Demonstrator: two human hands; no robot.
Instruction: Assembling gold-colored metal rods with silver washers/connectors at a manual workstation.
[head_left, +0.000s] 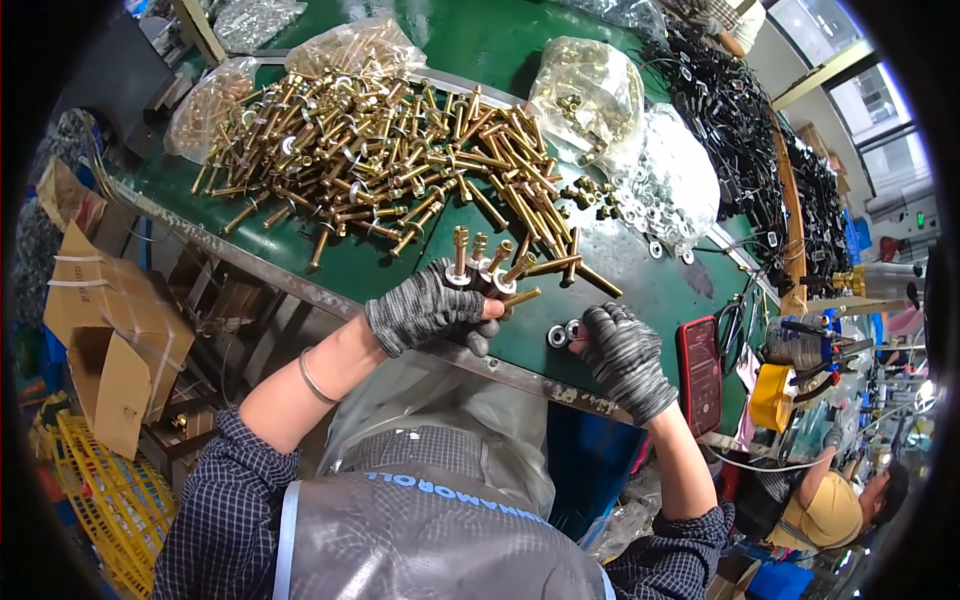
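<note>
My left hand (430, 307), in a grey striped fingerless glove, is closed round several brass-coloured bolts (478, 247). They stand up out of my fist, pale washers (457, 279) around their shanks, while one bolt (522, 297) points to the right. My right hand (627, 360), gloved alike, is bent at the table's edge, its thumb and fingers pressed together around small metal washers (557, 337). Part of these washers is hidden by my fingers. Beyond my hands spreads a big heap of the same bolts (350, 150), many with washers on them.
Loose flat washers (655, 205) spill from a clear bag at the right of the green table (440, 280), beside small brass nuts (590, 195) and a bag of parts (590, 90). A red-cased phone (699, 375) lies right of my hand. Cardboard boxes (125, 330) stand left; a co-worker (830, 510) sits right.
</note>
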